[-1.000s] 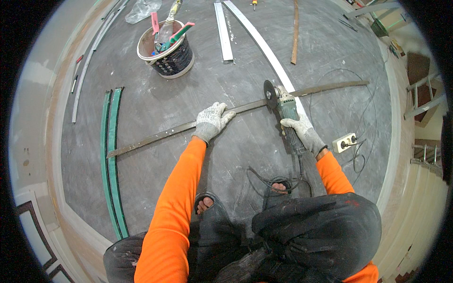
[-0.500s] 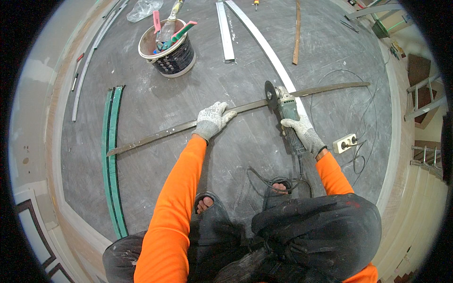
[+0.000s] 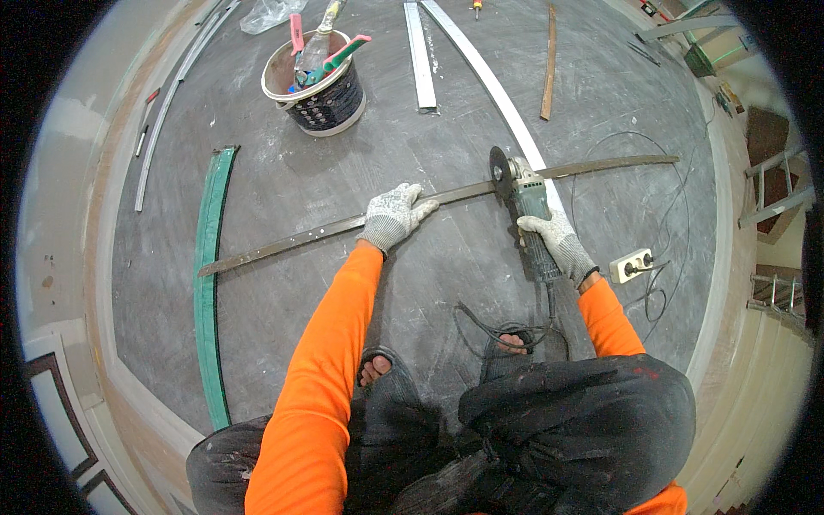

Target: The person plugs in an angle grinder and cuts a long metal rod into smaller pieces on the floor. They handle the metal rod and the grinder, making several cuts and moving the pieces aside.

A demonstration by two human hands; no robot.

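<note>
Here we are on the grey floor (image 3: 463, 257), and the long metal strip (image 3: 322, 230) runs right across in front of the person, its left end over the green strip (image 3: 209, 300) near the floor's left edge, its right end reaching toward the floor's right edge. The gloved left hand (image 3: 395, 216) sits right on top of it, left of the middle, fingers partly spread, the thumb side angled rightward along the metal; whether those fingers curl round its edges, I cannot tell. Over to the gloved right hand (image 3: 556, 240), closed around the body of the angle grinder (image 3: 534, 206), and that hand is on the near side of the strip, clear of it, with the tool's head above the metal! The dark disc (image 3: 500, 172) stands upright across the strip, right of the left hand; whether it touches, the view won't settle. A white strip (image 3: 485, 73) passes beneath the grinder's head, coming from the floor's far side. The white socket block (image 3: 631, 266) lies right of the right hand, toward the floor's right edge.
</note>
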